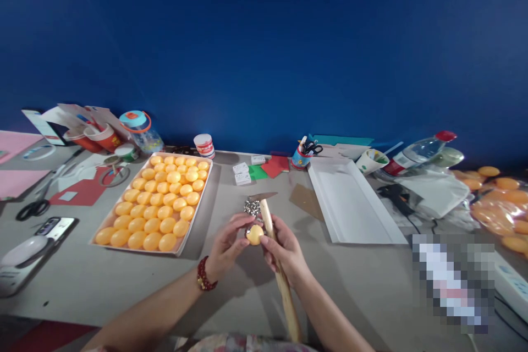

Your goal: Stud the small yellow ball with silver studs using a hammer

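A small yellow ball (254, 235) is between my two hands, with a dark or shiny bit at its left edge. My left hand (226, 246) grips it from the left, thumb and fingers closed. My right hand (289, 253) pinches its right side with the thumb. A hammer (285, 297) with a wooden handle runs past the right hand's fingers; whether they also grip it, I cannot tell. Its metal head lies just beyond the hands, beside a heap of small shiny metal pieces (251, 207). A red bead bracelet (205, 275) circles my left wrist.
At left stands a tray (180, 247) of many orange-yellow balls. A white tray (350, 203) lies at right, beside a brown card (306, 201). Small white boxes (242, 177), a pen cup (301, 158), a jar (204, 146) and a bottle (421, 154) stand toward the blue wall.
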A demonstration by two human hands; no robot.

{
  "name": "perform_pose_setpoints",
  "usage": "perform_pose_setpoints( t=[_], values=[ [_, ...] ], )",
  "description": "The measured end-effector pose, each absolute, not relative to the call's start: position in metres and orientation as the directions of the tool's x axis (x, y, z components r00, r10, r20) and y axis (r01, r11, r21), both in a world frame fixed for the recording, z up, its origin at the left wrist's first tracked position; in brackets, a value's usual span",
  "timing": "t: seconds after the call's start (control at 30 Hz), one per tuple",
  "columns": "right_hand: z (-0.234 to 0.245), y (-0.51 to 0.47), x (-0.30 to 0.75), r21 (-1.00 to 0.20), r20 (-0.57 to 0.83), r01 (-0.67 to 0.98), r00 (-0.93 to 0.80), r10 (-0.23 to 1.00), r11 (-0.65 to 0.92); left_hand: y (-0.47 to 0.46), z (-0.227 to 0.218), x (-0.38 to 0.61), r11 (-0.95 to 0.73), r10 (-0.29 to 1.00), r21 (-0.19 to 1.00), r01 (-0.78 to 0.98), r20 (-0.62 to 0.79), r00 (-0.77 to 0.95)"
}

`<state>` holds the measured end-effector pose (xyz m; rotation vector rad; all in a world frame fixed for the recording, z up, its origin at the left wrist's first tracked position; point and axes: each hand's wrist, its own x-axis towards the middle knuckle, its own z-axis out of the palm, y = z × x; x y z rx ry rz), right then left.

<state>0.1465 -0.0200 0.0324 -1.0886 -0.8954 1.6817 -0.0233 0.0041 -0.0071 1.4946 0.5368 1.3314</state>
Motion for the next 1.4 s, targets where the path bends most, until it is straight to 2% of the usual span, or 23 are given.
perform_pose_setpoints(
  t=[0.2,0.53,0.8,1.07,1.23,1.4],
  values=[
    [0.031,-0.018,0.142,-0.846,-0.294,-0.396,-0.212,0.932,-0.357,-0.002,-0.012,-0.024,-0.402,0.858,0.907,-0.128,0.422,0.294],
    [0.035,-0.017,0.149,-0.918,-0.261,-0.255,-0.192,0.946,-0.305,0.000,0.003,-0.029,-0.584,0.770,0.809,0.068,0.526,0.362],
    [0.034,-0.020,0.143,-0.885,-0.295,-0.301,-0.231,0.927,-0.357,0.002,0.001,-0.026,-0.591,0.780,0.802,0.083,0.542,0.312],
    [0.031,-0.020,0.142,-0.894,-0.318,-0.265,-0.193,0.928,-0.362,0.005,0.001,-0.026,-0.623,0.753,0.776,0.100,0.560,0.345],
    [0.028,-0.019,0.142,-0.898,-0.320,-0.272,-0.134,0.938,-0.345,0.005,-0.006,-0.025,-0.579,0.783,0.806,0.120,0.509,0.357],
    [0.027,-0.018,0.142,-0.926,-0.311,-0.194,-0.092,0.946,-0.323,0.005,-0.006,-0.025,-0.539,0.806,0.835,0.113,0.472,0.356]
  ],
)
